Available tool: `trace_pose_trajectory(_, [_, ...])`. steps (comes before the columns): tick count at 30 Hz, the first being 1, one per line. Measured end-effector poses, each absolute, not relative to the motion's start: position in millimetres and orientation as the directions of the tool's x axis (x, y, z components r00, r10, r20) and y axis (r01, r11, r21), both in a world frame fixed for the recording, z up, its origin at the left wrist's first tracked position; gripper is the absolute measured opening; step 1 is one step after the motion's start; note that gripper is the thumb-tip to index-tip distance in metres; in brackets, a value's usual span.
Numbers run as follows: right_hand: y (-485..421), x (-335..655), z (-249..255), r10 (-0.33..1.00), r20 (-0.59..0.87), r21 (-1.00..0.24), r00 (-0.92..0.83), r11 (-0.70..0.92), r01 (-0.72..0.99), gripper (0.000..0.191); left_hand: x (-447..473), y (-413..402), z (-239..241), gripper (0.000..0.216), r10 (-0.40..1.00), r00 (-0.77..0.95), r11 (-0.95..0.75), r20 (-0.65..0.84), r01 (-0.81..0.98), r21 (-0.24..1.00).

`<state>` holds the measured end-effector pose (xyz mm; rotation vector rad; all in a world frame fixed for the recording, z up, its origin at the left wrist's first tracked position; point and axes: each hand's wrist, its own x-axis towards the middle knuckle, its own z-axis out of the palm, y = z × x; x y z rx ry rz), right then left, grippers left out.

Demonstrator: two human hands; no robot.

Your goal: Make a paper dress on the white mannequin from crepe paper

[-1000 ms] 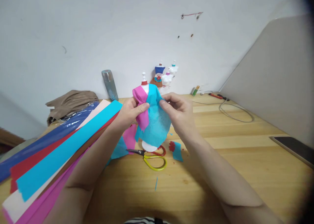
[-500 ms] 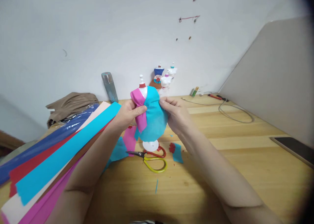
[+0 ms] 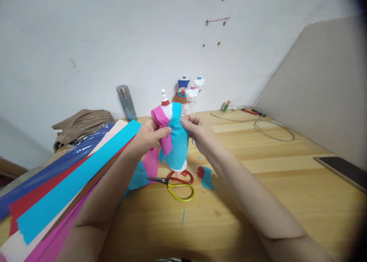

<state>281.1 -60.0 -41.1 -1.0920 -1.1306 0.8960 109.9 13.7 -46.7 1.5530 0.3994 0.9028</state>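
Observation:
A small white mannequin [image 3: 166, 108] is held above the wooden table [image 3: 272, 185]. It is wrapped in a pink paper strip [image 3: 164, 129] on its left side and a blue paper piece [image 3: 177, 145] on its right. My left hand [image 3: 149, 134] is closed, with the thumb pressing the pink strip against the mannequin's waist. From the right, my right hand [image 3: 197, 130] pinches the edge of the blue paper at the mannequin's side. Scissors with yellow and red handles [image 3: 176, 183] lie on the table just below the mannequin.
Long sheets of coloured paper [image 3: 69, 181] fan out at the left. Paper scraps [image 3: 205, 176] lie by the scissors. At the back stand a metal flask [image 3: 125, 102], dressed mannequins [image 3: 187, 90], a brown cloth [image 3: 82, 122] and a cable [image 3: 272, 128]. A dark phone [image 3: 341, 172] lies at the right.
The mannequin has shifted slightly left and turned, so the blue paper now looks narrower and tighter round it. My right hand has moved in closer to the mannequin's side.

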Motion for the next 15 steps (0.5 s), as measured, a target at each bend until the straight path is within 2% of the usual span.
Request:
trace_pose_trajectory(8, [-60.3, 280.3, -37.8, 0.954, 0.194, -0.97, 0.23, 0.222, -0.101, 0.048, 111.4, 19.4, -51.4, 0.056, 0.645, 0.681, -0.261, 0.346, -0.228, 0.938])
trace_pose_trajectory(15, [-62.6, 281.7, -35.2, 0.981, 0.095, -0.979, 0.169, 0.123, -0.164, 0.041, 113.7, 18.6, -54.3, 0.061, 0.641, 0.697, -0.182, 0.322, -0.27, 0.946])
